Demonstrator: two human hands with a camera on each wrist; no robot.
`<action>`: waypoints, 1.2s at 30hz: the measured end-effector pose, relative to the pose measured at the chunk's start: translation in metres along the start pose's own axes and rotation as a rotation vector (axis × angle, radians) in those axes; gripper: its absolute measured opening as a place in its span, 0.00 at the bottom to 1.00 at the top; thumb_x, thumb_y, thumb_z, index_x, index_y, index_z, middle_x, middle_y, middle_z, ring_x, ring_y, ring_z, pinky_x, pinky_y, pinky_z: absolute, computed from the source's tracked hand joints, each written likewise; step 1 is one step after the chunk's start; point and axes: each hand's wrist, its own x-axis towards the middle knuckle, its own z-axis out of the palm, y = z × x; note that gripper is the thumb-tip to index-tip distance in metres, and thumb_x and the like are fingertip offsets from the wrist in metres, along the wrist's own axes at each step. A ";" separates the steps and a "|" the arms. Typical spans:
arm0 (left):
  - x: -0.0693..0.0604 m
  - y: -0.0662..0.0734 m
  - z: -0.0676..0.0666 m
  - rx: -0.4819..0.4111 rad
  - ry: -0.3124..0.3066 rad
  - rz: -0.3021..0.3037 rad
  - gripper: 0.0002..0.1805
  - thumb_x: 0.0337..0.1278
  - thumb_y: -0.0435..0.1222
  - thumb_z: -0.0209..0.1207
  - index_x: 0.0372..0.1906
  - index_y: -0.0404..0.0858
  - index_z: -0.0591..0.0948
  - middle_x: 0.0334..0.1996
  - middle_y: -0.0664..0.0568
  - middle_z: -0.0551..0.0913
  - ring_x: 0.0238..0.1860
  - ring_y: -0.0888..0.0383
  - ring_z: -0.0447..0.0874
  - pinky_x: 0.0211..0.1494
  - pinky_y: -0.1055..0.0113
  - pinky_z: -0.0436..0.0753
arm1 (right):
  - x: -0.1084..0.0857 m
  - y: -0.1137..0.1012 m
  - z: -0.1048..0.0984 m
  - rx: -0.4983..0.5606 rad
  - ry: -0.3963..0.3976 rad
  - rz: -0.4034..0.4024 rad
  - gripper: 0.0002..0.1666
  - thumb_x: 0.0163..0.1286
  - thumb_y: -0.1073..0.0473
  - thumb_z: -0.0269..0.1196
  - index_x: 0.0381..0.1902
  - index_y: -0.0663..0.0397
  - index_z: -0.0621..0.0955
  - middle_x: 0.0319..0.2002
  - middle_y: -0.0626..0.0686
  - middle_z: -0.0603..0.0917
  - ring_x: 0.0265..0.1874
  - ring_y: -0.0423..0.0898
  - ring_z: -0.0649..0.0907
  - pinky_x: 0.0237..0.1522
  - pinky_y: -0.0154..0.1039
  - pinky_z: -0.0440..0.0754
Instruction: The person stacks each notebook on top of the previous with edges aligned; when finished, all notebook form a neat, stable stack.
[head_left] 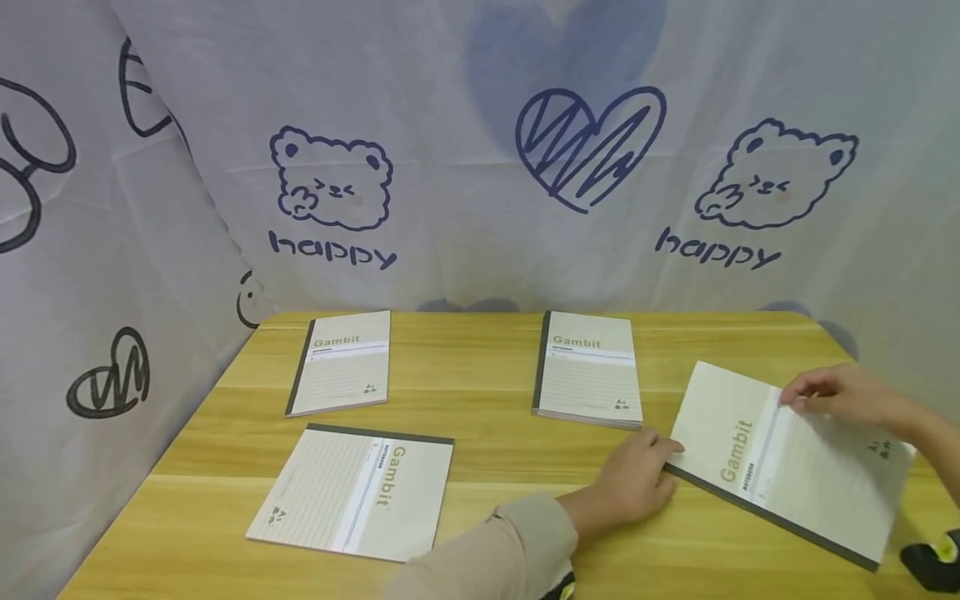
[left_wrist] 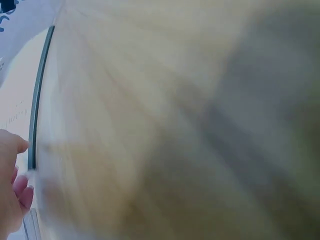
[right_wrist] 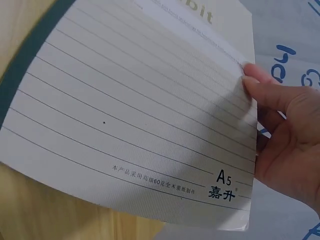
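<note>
Left fingers (left_wrist: pixel 21 185) | seemingly pinching dark-spined notebook (left_wrist: pixel 19 92) | tabletop (left_wrist: pixel 110 135) blurred, part-shadowed

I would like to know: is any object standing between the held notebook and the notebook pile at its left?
No object: only wooden tabletop shows between the held notebook and the notebook pile. The left hand, however, touches the held notebook's left corner, close in front of the pile, and might hinder a sideways move.

Through the cameras I read "Gambit", "NOTEBOOK", "A5" and "嘉升" on the rightmost notebook (head_left: pixel 813 475). "Gambit" and "A5" also marked the rear-left notebook (head_left: pixel 341 371), front-left notebook (head_left: pixel 318 492) and middle stack (head_left: pixel 588 379). The cloth (head_left: pixel 465 208) twice said "happy".
</note>
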 end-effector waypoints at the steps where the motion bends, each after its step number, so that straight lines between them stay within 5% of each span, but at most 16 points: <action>1: -0.001 -0.001 0.001 -0.006 0.011 -0.007 0.20 0.54 0.42 0.61 0.54 0.46 0.77 0.37 0.60 0.75 0.32 0.70 0.68 0.33 0.86 0.64 | -0.001 -0.001 -0.001 0.002 0.014 0.007 0.06 0.63 0.64 0.60 0.36 0.56 0.83 0.33 0.39 0.82 0.29 0.28 0.70 0.30 0.28 0.68; 5: -0.006 -0.003 0.002 -0.041 0.017 -0.021 0.20 0.53 0.41 0.61 0.53 0.46 0.78 0.31 0.61 0.72 0.28 0.71 0.63 0.28 0.85 0.59 | -0.002 -0.004 -0.006 0.013 0.057 0.049 0.08 0.63 0.66 0.58 0.38 0.62 0.82 0.34 0.43 0.82 0.27 0.30 0.71 0.28 0.29 0.69; 11: -0.003 -0.003 0.002 -0.183 0.033 -0.087 0.20 0.52 0.39 0.61 0.53 0.44 0.77 0.31 0.60 0.73 0.29 0.71 0.64 0.30 0.86 0.62 | -0.005 -0.013 -0.011 0.002 0.063 0.097 0.11 0.65 0.66 0.55 0.40 0.68 0.81 0.38 0.64 0.83 0.24 0.36 0.75 0.25 0.32 0.74; 18: 0.013 0.000 0.004 -0.463 0.067 -0.183 0.20 0.54 0.37 0.61 0.54 0.41 0.76 0.36 0.55 0.80 0.35 0.69 0.74 0.37 0.85 0.69 | -0.007 -0.028 -0.017 0.004 0.172 0.072 0.10 0.64 0.66 0.58 0.38 0.70 0.81 0.31 0.60 0.83 0.18 0.34 0.74 0.19 0.33 0.74; 23: 0.023 0.010 0.005 -0.782 0.086 -0.331 0.21 0.52 0.33 0.63 0.53 0.39 0.76 0.37 0.52 0.81 0.34 0.70 0.77 0.37 0.82 0.74 | -0.007 -0.037 -0.022 0.000 0.192 0.122 0.14 0.66 0.62 0.58 0.42 0.71 0.80 0.33 0.66 0.81 0.17 0.38 0.75 0.18 0.35 0.75; 30: 0.035 0.031 0.012 -1.197 0.158 -0.622 0.21 0.47 0.31 0.65 0.50 0.44 0.78 0.37 0.56 0.79 0.36 0.65 0.77 0.37 0.76 0.77 | -0.006 -0.046 -0.026 0.072 0.205 0.207 0.17 0.69 0.60 0.53 0.47 0.71 0.77 0.38 0.70 0.79 0.20 0.44 0.78 0.19 0.39 0.78; 34: 0.040 0.041 0.016 -1.310 0.208 -0.699 0.22 0.46 0.30 0.65 0.49 0.47 0.78 0.37 0.56 0.77 0.36 0.63 0.78 0.37 0.73 0.79 | -0.006 -0.055 -0.026 0.151 0.245 0.245 0.22 0.71 0.54 0.52 0.49 0.70 0.75 0.36 0.68 0.79 0.18 0.46 0.79 0.19 0.42 0.79; 36: 0.041 0.044 0.016 -1.329 0.221 -0.692 0.21 0.47 0.29 0.64 0.49 0.47 0.77 0.38 0.55 0.78 0.36 0.62 0.79 0.37 0.73 0.80 | -0.006 -0.059 -0.026 0.198 0.266 0.272 0.18 0.70 0.51 0.52 0.45 0.59 0.79 0.34 0.64 0.80 0.18 0.46 0.80 0.19 0.43 0.80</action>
